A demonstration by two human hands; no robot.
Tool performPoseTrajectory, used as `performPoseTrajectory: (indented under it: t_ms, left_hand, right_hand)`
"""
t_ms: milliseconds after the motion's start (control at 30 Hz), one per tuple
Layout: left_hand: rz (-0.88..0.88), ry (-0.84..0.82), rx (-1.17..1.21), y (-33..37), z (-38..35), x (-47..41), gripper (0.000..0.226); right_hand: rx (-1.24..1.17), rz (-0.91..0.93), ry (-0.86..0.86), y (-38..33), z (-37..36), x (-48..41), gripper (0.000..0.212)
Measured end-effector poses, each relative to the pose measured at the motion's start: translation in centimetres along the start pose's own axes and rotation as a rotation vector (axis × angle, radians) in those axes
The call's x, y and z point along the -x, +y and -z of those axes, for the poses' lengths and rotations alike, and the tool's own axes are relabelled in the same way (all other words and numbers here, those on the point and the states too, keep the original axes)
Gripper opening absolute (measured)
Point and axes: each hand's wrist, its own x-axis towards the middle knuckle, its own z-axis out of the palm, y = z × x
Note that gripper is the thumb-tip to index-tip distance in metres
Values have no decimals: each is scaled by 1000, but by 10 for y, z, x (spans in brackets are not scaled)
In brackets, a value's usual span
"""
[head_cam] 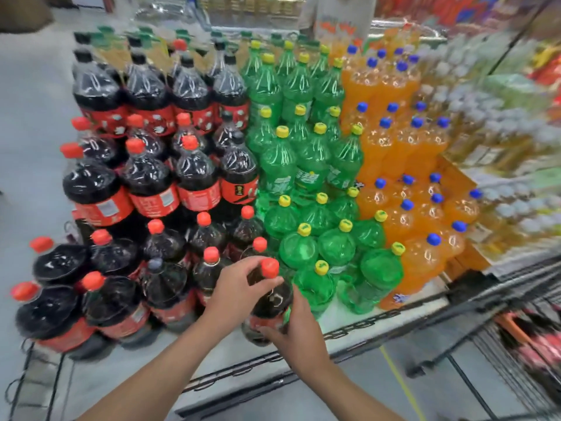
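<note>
Red plastic caps the dark cola bottle (pixel 273 302) nearest the person, at the front edge of the pale display platform (pixel 382 320), just beside the green bottles. The left hand (pixel 238 288) curls round its neck, thumb and fingers pinching just under the ribbed cap (pixel 270 267). The right hand (pixel 299 331) clasps the lower body, fingers wrapped over the red label, whose print is too blurred to read. Whether the base rests on the platform or hangs just above it, I cannot tell.

To the left, more cola bottles (pixel 112 302) stand in shrink-wrapped packs, round-shouldered and glossy, with red labels carrying small white print that stays unreadable. To the right, green bottles (pixel 315 284) with yellow caps show ribbed shoulders, and one label higher up bears white characters I cannot make out. Beyond them stand orange bottles (pixel 422 262) with blue caps and dimpled, pebbled plastic. All three colours rise in stepped tiers toward the back.

At the right edge sits a dark wire rack (pixel 504 332). Farther right, shelves of pale yellow bottles (pixel 501 141) blur together. Behind the stack stands a person (pixel 337 16) in a light shirt with orange print.
</note>
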Motion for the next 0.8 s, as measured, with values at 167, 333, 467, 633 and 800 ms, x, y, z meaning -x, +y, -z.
performPoseTrajectory:
  t_ms: [167, 333, 467, 633, 800]
  left_hand:
    - [86, -64, 73, -22, -14, 0, 28]
    - [86, -80, 63, -33, -23, 3, 38]
    - [81, -86, 31, -37, -28, 2, 40]
    - [117, -92, 18, -47, -32, 2, 40]
    - [154, -77, 5, -52, -38, 7, 50]
  right_hand:
    - [-115, -78, 54, 1, -1, 1, 97]
    - [-42, -107, 62, 16, -10, 3, 111]
    - [52, -80, 53, 23, -13, 3, 110]
    - [106, -76, -2, 32, -13, -1, 110]
    - [233, -1, -26, 44, -18, -3, 107]
